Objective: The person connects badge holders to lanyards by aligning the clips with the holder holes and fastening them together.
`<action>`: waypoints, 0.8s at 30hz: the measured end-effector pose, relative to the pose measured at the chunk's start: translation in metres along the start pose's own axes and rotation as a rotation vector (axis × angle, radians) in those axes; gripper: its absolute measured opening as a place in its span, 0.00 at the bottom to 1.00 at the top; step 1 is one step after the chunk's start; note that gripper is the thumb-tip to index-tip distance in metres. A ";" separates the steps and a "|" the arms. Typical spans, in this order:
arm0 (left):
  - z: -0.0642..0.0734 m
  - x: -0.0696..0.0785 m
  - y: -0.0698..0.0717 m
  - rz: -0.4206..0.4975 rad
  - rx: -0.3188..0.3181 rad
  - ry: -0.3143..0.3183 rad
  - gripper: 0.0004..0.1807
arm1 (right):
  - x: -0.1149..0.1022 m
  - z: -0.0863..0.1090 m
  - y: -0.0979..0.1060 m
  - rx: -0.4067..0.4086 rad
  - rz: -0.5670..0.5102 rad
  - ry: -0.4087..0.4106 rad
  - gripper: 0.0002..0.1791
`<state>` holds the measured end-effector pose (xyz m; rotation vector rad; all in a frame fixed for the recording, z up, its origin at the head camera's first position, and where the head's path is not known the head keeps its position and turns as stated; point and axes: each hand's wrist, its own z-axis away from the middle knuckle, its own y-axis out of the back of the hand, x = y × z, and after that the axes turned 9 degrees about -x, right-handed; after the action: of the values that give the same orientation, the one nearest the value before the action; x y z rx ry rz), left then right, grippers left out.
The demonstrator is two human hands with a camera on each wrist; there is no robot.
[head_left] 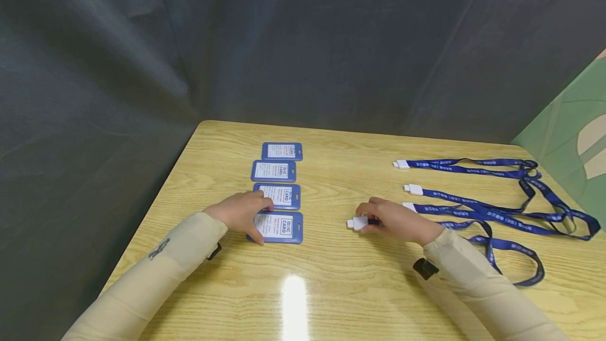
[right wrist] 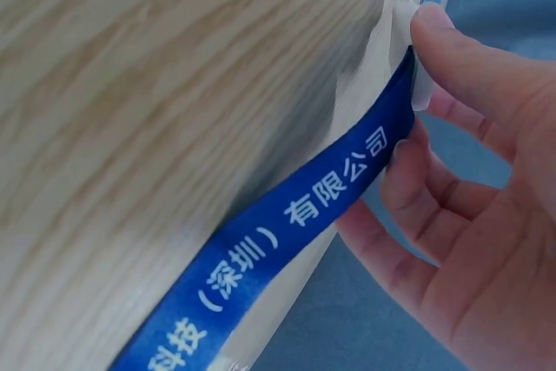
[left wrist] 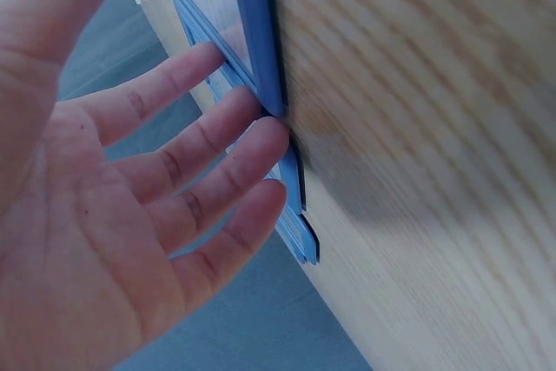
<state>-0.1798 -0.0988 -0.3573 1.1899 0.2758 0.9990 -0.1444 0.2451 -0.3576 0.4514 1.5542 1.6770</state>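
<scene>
My left hand (head_left: 243, 212) reaches over the left end of the nearest blue ID card holder (head_left: 286, 227). The thumb lies at its near edge and the fingers at its far side. In the left wrist view the fingers (left wrist: 200, 136) are spread and fairly straight, beside the holder's corner. My right hand (head_left: 397, 220) pinches a blue lanyard (right wrist: 304, 206) at its white plastic clip (head_left: 357, 223), thumb on one face. The clip points left toward the holders, and the printed strap trails off to the right along the table.
Beyond the nearest holder, several more blue card holders (head_left: 273, 171) lie in a column. At right, other blue lanyards (head_left: 473, 164) with white clips (head_left: 414, 190) spread over the wooden table (head_left: 227, 288). A dark curtain (head_left: 331, 46) hangs behind.
</scene>
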 end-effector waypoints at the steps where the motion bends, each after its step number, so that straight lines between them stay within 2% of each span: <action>1: 0.000 0.000 0.000 0.001 -0.001 0.001 0.38 | 0.000 0.000 0.000 -0.003 0.001 -0.001 0.12; 13: 0.000 0.001 0.000 0.002 -0.003 0.009 0.38 | -0.001 -0.003 -0.002 -0.027 -0.007 0.006 0.12; 24: 0.001 0.002 0.000 0.007 -0.003 0.001 0.38 | -0.004 -0.007 -0.005 -0.008 -0.004 0.048 0.11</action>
<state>-0.1786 -0.0982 -0.3561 1.1887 0.2715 1.0055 -0.1457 0.2375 -0.3628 0.4063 1.5817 1.7013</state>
